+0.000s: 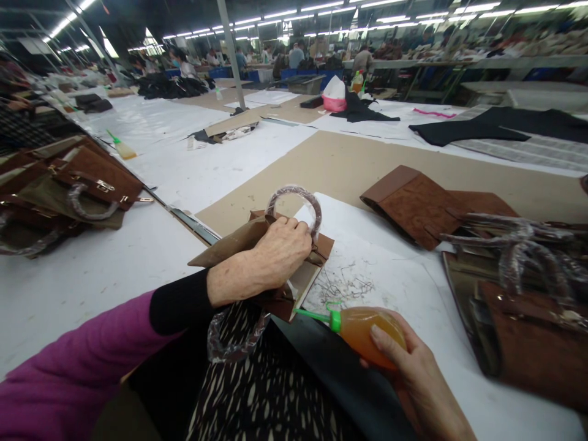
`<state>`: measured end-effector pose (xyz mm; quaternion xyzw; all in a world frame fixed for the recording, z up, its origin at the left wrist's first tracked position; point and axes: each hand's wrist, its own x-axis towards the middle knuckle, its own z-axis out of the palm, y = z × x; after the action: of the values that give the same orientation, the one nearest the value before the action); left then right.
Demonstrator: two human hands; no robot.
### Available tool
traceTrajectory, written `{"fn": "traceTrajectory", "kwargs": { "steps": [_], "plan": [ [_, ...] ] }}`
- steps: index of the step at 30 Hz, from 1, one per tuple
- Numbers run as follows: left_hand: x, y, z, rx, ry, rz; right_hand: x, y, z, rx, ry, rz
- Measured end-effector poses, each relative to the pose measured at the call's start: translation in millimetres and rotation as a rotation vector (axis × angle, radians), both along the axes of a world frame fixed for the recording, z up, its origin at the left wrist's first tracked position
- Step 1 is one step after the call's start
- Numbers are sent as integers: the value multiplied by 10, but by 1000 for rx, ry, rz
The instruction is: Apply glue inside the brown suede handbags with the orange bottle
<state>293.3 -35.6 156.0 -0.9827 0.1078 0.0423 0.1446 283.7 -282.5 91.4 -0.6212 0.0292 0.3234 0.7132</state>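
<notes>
My left hand is closed over the top edge of a brown handbag that stands in front of me, stuffed with brown paper. Its plastic-wrapped handle arches up just above my fingers. My right hand grips a soft orange glue bottle with a green nozzle. The nozzle tip points left, close to the bag's lower side edge. A white sheet smeared with dried glue lines lies under and right of the bag.
Finished brown handbags are stacked at the left, more at the right, and a flat brown panel lies beyond the sheet. Another glue bottle lies far left. Black fabric pieces and other workers sit further back.
</notes>
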Motion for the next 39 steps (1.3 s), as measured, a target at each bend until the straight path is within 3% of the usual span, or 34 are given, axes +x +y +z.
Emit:
{"fn": "traceTrajectory", "kwargs": {
  "steps": [5,10,14,22,35,39],
  "plan": [
    [9,-5,-1,12,-14,14,-11,-101,-65,-105,-73,47],
    [27,2,27,-29,-15,21,-32,-47,11,-260,-255,-105],
    [45,28,14,-46,-27,-13,34,28,41,-296,-363,-109],
    [80,62,26,-60,-11,-15,369,38,-245,-414,-647,-47],
    [244,180,170,-154,14,-17,491,102,-366,-451,-1345,105],
    [322,222,184,-158,2,6,585,54,-266,-423,-1441,33]
  ]
}}
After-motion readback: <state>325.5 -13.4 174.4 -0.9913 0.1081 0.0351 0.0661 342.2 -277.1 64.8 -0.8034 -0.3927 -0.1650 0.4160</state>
